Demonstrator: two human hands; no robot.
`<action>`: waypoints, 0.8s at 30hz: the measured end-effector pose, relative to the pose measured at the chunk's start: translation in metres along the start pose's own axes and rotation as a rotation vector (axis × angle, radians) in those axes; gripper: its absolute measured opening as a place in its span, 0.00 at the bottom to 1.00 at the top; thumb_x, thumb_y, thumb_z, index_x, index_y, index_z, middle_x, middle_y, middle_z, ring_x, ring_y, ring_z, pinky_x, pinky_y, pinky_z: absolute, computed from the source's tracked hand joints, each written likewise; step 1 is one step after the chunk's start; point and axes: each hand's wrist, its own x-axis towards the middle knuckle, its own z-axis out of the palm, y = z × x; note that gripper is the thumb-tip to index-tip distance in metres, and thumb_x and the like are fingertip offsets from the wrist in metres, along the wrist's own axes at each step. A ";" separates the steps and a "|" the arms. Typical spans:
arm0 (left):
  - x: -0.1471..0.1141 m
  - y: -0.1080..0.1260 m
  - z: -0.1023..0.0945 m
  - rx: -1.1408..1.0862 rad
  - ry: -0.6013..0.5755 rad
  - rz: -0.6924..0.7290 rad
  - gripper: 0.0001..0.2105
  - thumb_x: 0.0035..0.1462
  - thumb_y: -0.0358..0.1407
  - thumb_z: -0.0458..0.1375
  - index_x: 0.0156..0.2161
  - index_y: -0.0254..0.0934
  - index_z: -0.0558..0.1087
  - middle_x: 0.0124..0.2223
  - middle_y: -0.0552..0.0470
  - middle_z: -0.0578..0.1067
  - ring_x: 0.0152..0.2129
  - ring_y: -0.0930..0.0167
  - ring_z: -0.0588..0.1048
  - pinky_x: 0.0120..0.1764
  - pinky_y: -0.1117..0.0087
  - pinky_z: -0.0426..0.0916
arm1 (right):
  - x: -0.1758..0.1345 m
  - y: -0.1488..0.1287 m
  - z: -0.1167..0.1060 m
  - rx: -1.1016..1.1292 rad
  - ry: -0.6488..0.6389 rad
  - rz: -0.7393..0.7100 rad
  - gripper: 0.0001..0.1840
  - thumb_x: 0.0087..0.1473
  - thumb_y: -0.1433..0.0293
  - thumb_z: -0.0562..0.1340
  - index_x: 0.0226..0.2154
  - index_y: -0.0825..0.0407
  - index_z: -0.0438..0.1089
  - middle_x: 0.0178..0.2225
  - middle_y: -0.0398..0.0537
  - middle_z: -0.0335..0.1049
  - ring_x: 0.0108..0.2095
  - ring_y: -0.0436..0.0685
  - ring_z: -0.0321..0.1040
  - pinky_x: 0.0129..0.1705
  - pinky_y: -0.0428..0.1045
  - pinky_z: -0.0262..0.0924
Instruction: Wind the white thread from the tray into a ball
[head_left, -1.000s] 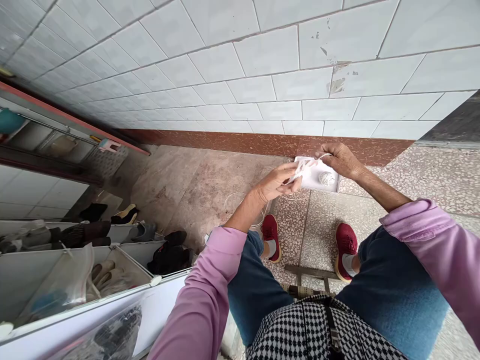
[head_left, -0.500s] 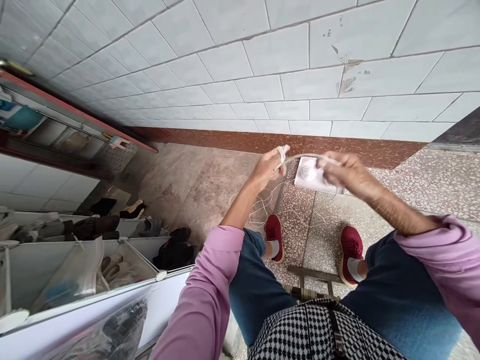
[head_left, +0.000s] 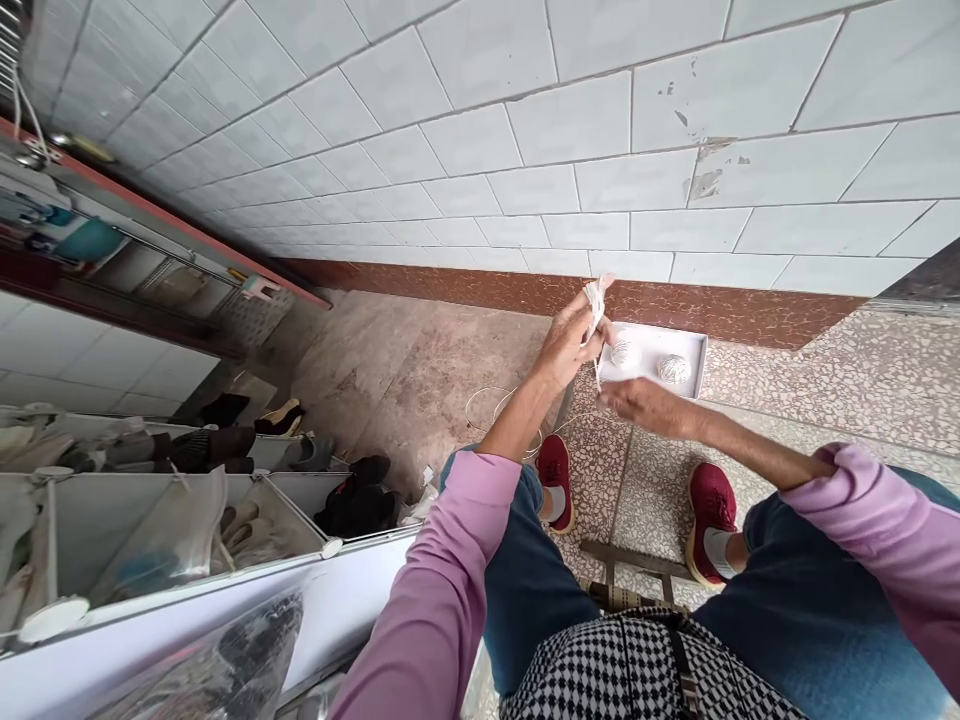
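Note:
White string (head_left: 595,305) is wound in several turns around the fingers of my left hand (head_left: 571,340), which is raised in front of the wall base. Just below it, my right hand (head_left: 645,407) pinches the running end, and a short stretch of string passes between the two hands. Behind them on the floor lies a shallow white tray (head_left: 637,385) with two balls of wound string; the right ball (head_left: 673,369) shows fully and the left ball (head_left: 622,352) sits close behind my left fingers. Loose loops of string (head_left: 487,392) trail on the floor beyond my left forearm.
A white tiled wall (head_left: 540,190) with a brown skirting rises in front. To the left stands an open white bin unit (head_left: 150,500) holding shoes, socks and plastic bags. My red shoes (head_left: 712,510) flank a low wooden bar (head_left: 637,558) on the speckled floor.
My right hand has come in from the right and down, close under my left hand. My left hand has shifted slightly right. The string span between them is shorter.

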 end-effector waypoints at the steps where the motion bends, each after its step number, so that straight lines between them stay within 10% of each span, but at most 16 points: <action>1: 0.002 -0.001 -0.003 0.072 0.037 -0.007 0.30 0.75 0.42 0.54 0.77 0.36 0.60 0.26 0.55 0.76 0.13 0.81 0.53 0.19 0.74 0.45 | -0.003 -0.008 0.007 0.025 -0.080 -0.034 0.27 0.72 0.47 0.56 0.34 0.52 0.73 0.26 0.45 0.67 0.27 0.53 0.63 0.30 0.50 0.61; 6: -0.006 -0.021 -0.007 0.252 -0.048 -0.160 0.31 0.72 0.47 0.59 0.73 0.37 0.65 0.26 0.54 0.78 0.14 0.77 0.68 0.19 0.76 0.53 | -0.011 -0.025 -0.026 0.189 0.025 -0.129 0.23 0.71 0.49 0.60 0.38 0.51 0.75 0.26 0.41 0.65 0.25 0.50 0.56 0.27 0.47 0.53; 12: -0.014 -0.023 -0.005 0.056 -0.355 -0.240 0.32 0.69 0.52 0.60 0.66 0.28 0.71 0.29 0.45 0.82 0.10 0.82 0.53 0.18 0.75 0.42 | -0.005 -0.001 -0.084 0.075 0.436 -0.097 0.27 0.64 0.44 0.65 0.29 0.50 0.72 0.22 0.39 0.58 0.24 0.50 0.51 0.27 0.49 0.48; 20: -0.011 -0.013 -0.005 -0.053 -0.412 -0.290 0.32 0.69 0.47 0.62 0.70 0.28 0.69 0.26 0.49 0.80 0.12 0.82 0.49 0.19 0.74 0.40 | 0.004 0.016 -0.078 0.027 0.554 -0.059 0.26 0.67 0.47 0.63 0.28 0.50 0.67 0.23 0.39 0.60 0.24 0.49 0.53 0.27 0.48 0.49; 24: -0.004 -0.006 -0.009 -0.239 -0.287 -0.148 0.33 0.69 0.46 0.63 0.73 0.33 0.66 0.30 0.51 0.82 0.11 0.84 0.50 0.17 0.76 0.43 | 0.009 0.012 -0.046 0.000 0.396 0.014 0.22 0.73 0.53 0.57 0.35 0.51 0.72 0.24 0.41 0.63 0.23 0.50 0.56 0.26 0.47 0.55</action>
